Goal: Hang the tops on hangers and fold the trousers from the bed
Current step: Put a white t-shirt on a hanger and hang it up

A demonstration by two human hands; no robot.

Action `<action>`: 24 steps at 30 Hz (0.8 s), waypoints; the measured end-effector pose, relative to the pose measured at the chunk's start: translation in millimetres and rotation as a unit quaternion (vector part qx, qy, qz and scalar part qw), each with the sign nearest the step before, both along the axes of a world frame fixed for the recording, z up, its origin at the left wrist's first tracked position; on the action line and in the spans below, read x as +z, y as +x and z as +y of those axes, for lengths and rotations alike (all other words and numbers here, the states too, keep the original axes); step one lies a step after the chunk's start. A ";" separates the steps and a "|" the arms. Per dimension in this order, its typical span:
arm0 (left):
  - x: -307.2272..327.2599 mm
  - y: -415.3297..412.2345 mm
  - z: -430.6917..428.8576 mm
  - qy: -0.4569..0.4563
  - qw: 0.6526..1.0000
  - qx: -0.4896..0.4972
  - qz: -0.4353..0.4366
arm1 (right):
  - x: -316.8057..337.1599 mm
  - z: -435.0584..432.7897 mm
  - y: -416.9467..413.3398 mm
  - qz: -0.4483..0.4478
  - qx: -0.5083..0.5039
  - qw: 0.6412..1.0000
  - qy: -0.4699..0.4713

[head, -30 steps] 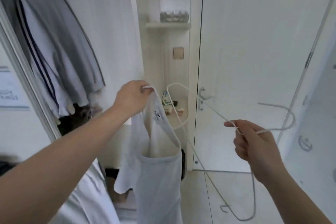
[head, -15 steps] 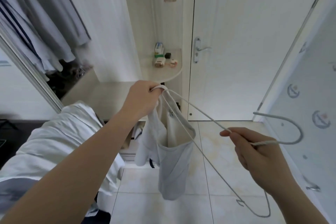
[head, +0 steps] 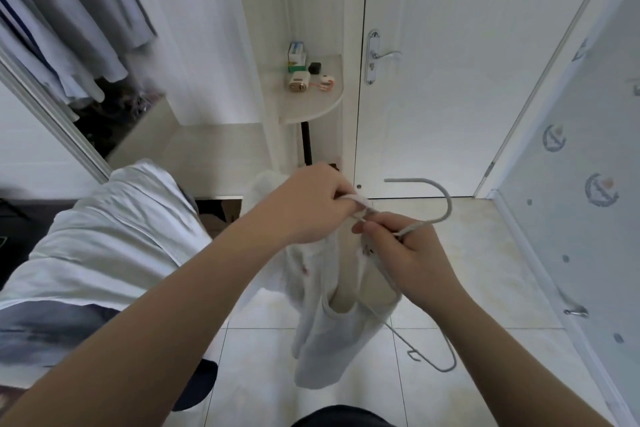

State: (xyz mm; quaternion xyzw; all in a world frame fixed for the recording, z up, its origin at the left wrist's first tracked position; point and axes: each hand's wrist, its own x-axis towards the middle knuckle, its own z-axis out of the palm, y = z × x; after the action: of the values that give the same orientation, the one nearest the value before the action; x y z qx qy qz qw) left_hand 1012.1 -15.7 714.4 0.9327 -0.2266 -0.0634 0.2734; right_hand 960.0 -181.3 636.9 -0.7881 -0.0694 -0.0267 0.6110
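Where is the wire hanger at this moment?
Head view, just right of centre: the right hand holds the wire hanger by its neck, one side threaded into the white top that the left hand grips.

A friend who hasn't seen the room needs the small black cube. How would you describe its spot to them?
Find the white door; just left of its handle is a rounded shelf. The black cube sits there, right of the green-and-white box. It is the only black item on the shelf.

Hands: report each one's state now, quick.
Left hand: closed, gripping a strap of the white top.
Right hand: closed, pinching the wire hanger below its hook.
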 end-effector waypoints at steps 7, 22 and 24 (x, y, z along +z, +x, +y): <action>-8.0 -19.1 17.9 0.225 0.956 -0.079 -0.168 | -5.1 -13.9 -11.4 -0.042 0.032 0.996 0.077; -78.7 -38.2 17.4 0.048 0.990 0.045 -0.123 | -34.4 -35.7 2.7 -0.158 -0.121 0.978 -0.061; -83.3 -42.9 22.7 -0.043 0.983 0.115 -0.135 | -45.8 -38.5 -5.2 -0.206 -0.129 0.966 -0.088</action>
State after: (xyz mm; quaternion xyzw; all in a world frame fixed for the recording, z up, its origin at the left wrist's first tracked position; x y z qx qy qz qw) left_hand 969.2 7.1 631.1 0.9401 -0.1547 0.1048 0.2853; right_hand 954.8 -219.8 591.0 -0.8185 -0.0935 -0.2609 0.5032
